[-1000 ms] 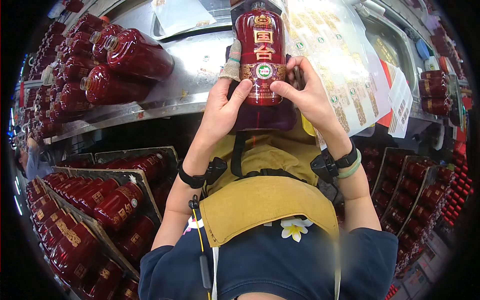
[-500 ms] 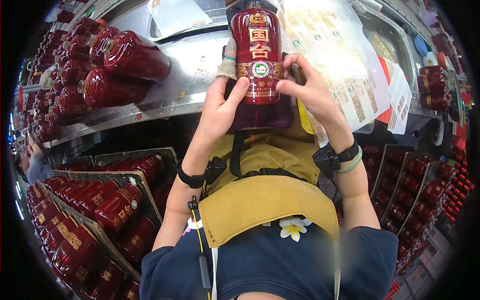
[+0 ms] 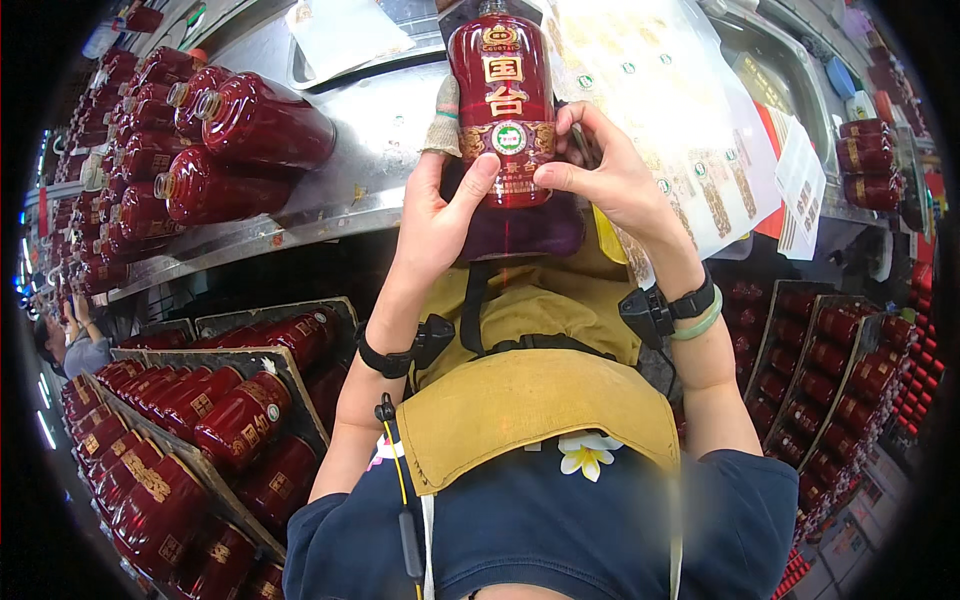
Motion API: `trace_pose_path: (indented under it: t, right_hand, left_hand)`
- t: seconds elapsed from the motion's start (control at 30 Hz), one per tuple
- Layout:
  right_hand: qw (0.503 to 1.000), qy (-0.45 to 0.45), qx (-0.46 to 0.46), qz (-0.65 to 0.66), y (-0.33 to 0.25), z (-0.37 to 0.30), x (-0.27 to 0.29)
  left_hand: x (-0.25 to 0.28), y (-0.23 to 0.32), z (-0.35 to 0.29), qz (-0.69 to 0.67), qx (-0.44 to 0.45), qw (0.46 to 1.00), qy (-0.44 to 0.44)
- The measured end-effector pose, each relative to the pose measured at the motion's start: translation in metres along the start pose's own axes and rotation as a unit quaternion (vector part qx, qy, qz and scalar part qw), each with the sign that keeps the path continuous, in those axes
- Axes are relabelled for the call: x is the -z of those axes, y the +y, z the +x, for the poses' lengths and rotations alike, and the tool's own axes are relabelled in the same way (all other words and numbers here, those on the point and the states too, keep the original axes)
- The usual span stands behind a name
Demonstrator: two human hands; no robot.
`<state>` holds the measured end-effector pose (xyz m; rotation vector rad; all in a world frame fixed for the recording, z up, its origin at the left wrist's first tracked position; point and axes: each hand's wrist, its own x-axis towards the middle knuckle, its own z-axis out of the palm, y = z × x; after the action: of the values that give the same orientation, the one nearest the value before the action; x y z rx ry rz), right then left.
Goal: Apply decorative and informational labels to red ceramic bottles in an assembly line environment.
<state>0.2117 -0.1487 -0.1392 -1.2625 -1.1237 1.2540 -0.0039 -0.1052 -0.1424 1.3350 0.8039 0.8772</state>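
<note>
A dark red glass bottle [image 3: 515, 85] with gold lettering and a round green-and-white emblem lies label up on a dark purple cloth, its neck pointing away from me. My left hand [image 3: 432, 215] grips its left side. The thumb presses on the lower front, and a finger in a grey knitted sleeve [image 3: 443, 130] runs along the edge. My right hand [image 3: 625, 180] closes on the lower right side, its thumb tip against the glass. Between its curled fingers shows something dark that I cannot make out.
Right of the bottle lies a translucent sheet of gold and green stickers [image 3: 690, 120]. Several red bottles [image 3: 265, 120] lie stacked on the metal table [image 3: 375, 130] at left. Crates of bottles [image 3: 290, 400] stand below on both sides. Another person [image 3: 80, 345] is at far left.
The bottle and both hands have shifted slightly left in view. My right thumb has slid a little inward over the bottle's lower front. The person at far left has raised an arm.
</note>
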Motion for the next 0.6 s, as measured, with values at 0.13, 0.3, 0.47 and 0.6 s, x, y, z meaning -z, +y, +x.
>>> trace_pose_path:
  t: [0.13, 0.3, 0.47, 0.6]
  right_hand:
    - [0.999, 0.008, -0.041, 0.029, -0.003, 0.001, -0.002]
    - [1.0, 0.005, -0.005, -0.01, 0.0, 0.0, -0.002]
    - [1.0, -0.007, 0.005, 0.007, -0.002, -0.004, 0.002]
    - [0.999, -0.009, -0.034, 0.036, -0.003, -0.008, 0.008]
  left_hand:
    - [0.0, 0.003, 0.0, -0.067, 0.017, 0.997, 0.015]
    - [-0.015, 0.013, 0.005, -0.079, -0.032, 0.994, 0.063]
    - [-0.025, 0.028, 0.015, 0.004, -0.016, 0.999, 0.04]
    - [-0.029, 0.025, 0.018, 0.082, -0.002, 0.995, 0.05]
